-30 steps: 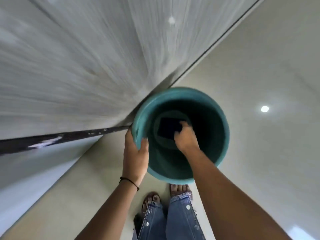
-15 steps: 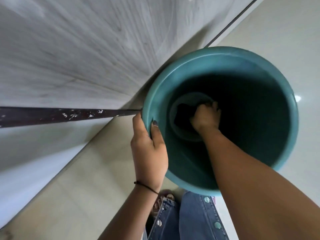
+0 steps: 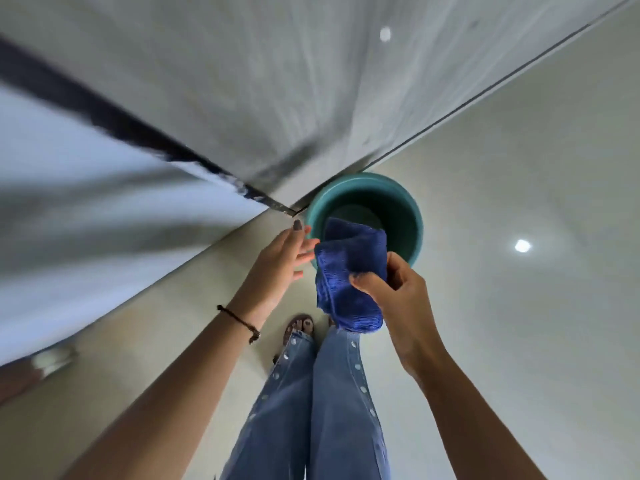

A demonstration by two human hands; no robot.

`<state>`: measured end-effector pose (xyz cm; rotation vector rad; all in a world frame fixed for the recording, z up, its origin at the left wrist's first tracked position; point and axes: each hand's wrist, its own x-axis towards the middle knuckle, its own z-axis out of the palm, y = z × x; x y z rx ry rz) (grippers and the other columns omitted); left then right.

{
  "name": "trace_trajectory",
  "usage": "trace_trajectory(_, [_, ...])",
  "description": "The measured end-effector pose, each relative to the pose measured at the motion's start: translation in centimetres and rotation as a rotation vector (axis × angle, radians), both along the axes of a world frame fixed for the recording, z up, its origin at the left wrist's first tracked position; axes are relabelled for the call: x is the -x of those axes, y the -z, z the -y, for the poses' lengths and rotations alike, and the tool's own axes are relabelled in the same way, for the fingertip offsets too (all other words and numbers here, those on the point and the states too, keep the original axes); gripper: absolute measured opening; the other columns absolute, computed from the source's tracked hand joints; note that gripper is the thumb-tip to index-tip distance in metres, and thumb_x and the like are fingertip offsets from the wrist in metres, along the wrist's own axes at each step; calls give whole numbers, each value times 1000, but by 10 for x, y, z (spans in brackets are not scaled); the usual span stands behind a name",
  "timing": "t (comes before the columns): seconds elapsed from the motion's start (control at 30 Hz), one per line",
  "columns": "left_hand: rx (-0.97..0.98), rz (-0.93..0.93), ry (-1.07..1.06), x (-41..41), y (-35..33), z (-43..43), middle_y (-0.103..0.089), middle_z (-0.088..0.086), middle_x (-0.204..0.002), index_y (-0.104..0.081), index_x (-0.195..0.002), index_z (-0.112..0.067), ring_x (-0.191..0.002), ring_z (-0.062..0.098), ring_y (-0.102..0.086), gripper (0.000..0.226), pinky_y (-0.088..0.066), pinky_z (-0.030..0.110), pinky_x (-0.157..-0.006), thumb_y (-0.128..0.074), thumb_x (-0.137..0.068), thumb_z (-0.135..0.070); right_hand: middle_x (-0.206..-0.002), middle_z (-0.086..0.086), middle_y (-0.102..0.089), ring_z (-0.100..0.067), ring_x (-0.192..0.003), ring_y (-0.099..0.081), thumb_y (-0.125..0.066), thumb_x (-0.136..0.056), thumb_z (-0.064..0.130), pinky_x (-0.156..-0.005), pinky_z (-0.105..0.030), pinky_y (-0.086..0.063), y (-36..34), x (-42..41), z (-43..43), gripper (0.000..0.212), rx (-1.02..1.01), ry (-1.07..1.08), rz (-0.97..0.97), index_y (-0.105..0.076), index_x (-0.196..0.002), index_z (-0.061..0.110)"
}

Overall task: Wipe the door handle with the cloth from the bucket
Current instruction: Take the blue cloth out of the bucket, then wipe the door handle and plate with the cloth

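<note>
A teal bucket (image 3: 408,209) stands on the pale floor by the foot of a grey door (image 3: 263,98). My right hand (image 3: 391,289) grips a crumpled blue cloth (image 3: 349,271) and holds it above the bucket's near rim. My left hand (image 3: 287,258) hovers open just left of the cloth, fingers spread, near the bucket's left edge but not holding it. No door handle is in view.
A dark strip (image 3: 104,112) runs along the door's edge to the left, with a white wall (image 3: 86,209) beyond it. The glossy floor (image 3: 519,306) stretches to the right. My jeans-clad legs (image 3: 311,410) and sandalled feet stand just behind the bucket.
My right hand has lifted the blue cloth out of the bucket. My left hand has let go of the bucket's rim. The view has pulled back and up from the bucket.
</note>
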<state>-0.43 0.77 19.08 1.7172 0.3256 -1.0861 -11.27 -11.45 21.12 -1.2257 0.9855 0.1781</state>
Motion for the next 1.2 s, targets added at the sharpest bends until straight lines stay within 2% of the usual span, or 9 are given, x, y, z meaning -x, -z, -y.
trace_trajectory(0.07, [183, -80, -59, 11, -82, -22, -64, 7, -117, -51, -129, -11, -99, 16, -64, 52, -52, 29, -85, -37, -94, -47, -97, -34, -58, -25, -76, -52, -66, -66, 21, -71, -40, -43, -66, 3, -16, 41, -59, -7, 41, -58, -98, -4])
trace_trajectory(0.17, [322, 46, -111, 33, -188, -64, -65, 5, -121, -51, -131, -14, -101, 14, -65, 61, -53, 29, -81, -62, -79, -44, -101, -36, -55, -26, -83, -51, -65, -71, 22, -76, -43, -42, -154, 3, -45, 42, -107, -24, 108, -54, -101, -5])
trace_trajectory(0.27, [304, 244, -198, 58, -266, -114, -66, -6, -121, -57, -120, -25, -109, 11, -63, 50, -53, 27, -90, -72, -73, -30, -94, -18, -58, -26, -87, -53, -65, -74, 26, -79, -45, -44, -229, 3, -88, 29, -166, -82, 201, -58, -96, 8])
trace_trajectory(0.37, [249, 396, -348, 79, -312, -164, -71, -15, -103, -61, -106, -28, -101, 7, -65, 33, -54, 18, -79, -75, -78, -16, -90, -6, -64, -21, -84, -60, -63, -78, 27, -77, -40, -49, -280, 8, -143, 29, -157, -224, 274, -59, -101, 9])
trace_trajectory(0.47, [268, 480, -481, 96, -345, -227, -74, -17, -95, -63, -104, -23, -90, 1, -68, 25, -53, 13, -70, -66, -85, -7, -88, 7, -69, -9, -80, -67, -63, -80, 28, -68, -27, -55, -313, 17, -208, 30, -86, -382, 339, -58, -106, 14])
trace_trajectory(0.57, [312, 511, -590, 116, -371, -308, -73, -10, -106, -65, -104, -23, -98, 7, -67, 27, -54, 17, -74, -70, -78, -22, -83, 14, -71, -1, -74, -68, -63, -81, 27, -61, -16, -52, -334, 24, -282, 24, -35, -486, 403, -61, -103, 17])
trace_trajectory(0.77, [407, 476, -744, 152, -405, -485, -64, -9, -126, -68, -85, -27, -114, 16, -62, 19, -50, 34, -95, -72, -66, -28, -97, 6, -75, -7, -85, -72, -66, -80, 32, -66, -17, -54, -367, 41, -450, 31, -62, -691, 458, -62, -109, 23])
trace_trajectory(0.97, [496, 561, -795, 149, -429, -600, -67, -3, -122, -69, -78, -24, -111, 22, -64, 14, -53, 33, -84, -67, -78, -10, -97, 1, -75, -16, -88, -71, -64, -75, 22, -68, -24, -57, -401, 32, -564, 25, -74, -805, 551, -70, -96, 35])
trace_trajectory(1.2, [193, 920, -818, 112, -457, -673, -58, 3, -127, -56, -116, -26, -123, 18, -54, 41, -47, 37, -102, -67, -84, -3, -90, 4, -72, -13, -79, -69, -62, -70, 22, -62, -24, -57, -429, -15, -633, 27, -21, -716, 691, -63, -97, 28])
